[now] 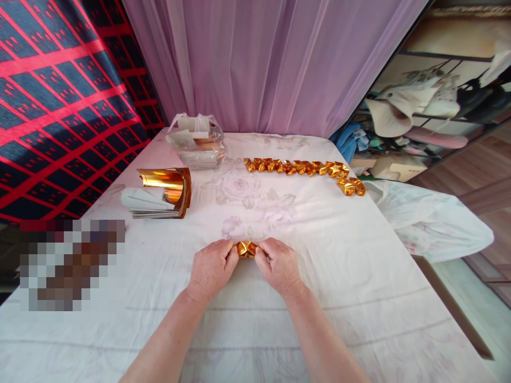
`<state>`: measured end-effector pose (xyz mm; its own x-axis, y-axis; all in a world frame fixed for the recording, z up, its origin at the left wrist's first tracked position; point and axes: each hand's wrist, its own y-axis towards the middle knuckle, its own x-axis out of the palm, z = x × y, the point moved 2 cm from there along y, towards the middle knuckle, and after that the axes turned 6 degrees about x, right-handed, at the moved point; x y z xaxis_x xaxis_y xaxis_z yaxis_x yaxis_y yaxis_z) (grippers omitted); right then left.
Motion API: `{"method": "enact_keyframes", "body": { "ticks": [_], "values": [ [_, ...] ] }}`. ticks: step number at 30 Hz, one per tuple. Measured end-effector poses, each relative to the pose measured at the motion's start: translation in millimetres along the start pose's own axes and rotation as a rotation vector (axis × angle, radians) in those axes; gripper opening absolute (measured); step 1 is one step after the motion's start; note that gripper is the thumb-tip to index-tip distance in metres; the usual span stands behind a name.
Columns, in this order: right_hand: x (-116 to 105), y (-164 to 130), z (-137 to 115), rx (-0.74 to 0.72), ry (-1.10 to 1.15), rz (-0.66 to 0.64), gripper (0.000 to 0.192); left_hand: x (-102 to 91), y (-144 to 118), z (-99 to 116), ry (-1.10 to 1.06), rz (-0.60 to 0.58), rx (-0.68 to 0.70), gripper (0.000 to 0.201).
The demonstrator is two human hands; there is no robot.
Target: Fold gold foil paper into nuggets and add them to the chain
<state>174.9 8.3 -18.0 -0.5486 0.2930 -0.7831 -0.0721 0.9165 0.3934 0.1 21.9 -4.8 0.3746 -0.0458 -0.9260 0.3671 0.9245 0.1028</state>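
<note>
Between my two hands is a folded piece of gold foil paper (247, 249), held just above or on the cloth at the middle of the table. My left hand (213, 267) grips its left end, the thumb pressed against the fingers. The right end is pinched in my right hand (279, 265) in the same way. Both ends are hidden by the fingers. Farther off, a row of folded gold foil pieces (295, 167) runs along the back right. A curled stack of gold foil sheets (165, 194) lies to the left.
A clear plastic bag (196, 142) with more sheets stands at the back left. The table has a pale floral cloth (247, 330). Purple curtain (255, 64) hangs behind it. Shelves with shoes and caps (423, 101) and a white plastic bag (439, 218) are on the right. A patch at left is blurred out.
</note>
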Motion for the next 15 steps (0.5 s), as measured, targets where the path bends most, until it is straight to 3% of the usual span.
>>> {"method": "enact_keyframes", "body": {
  "ticks": [6, 15],
  "values": [
    [0.2, -0.4, 1.5, 0.014, 0.010, -0.005, 0.028, -1.1, 0.0, -0.3, 0.008, -0.017, 0.002, 0.026],
    [-5.2, 0.6, 2.3, -0.067, -0.002, 0.093, 0.026, -0.2, -3.4, -1.8, 0.010, 0.070, 0.032, 0.025]
  ]
}}
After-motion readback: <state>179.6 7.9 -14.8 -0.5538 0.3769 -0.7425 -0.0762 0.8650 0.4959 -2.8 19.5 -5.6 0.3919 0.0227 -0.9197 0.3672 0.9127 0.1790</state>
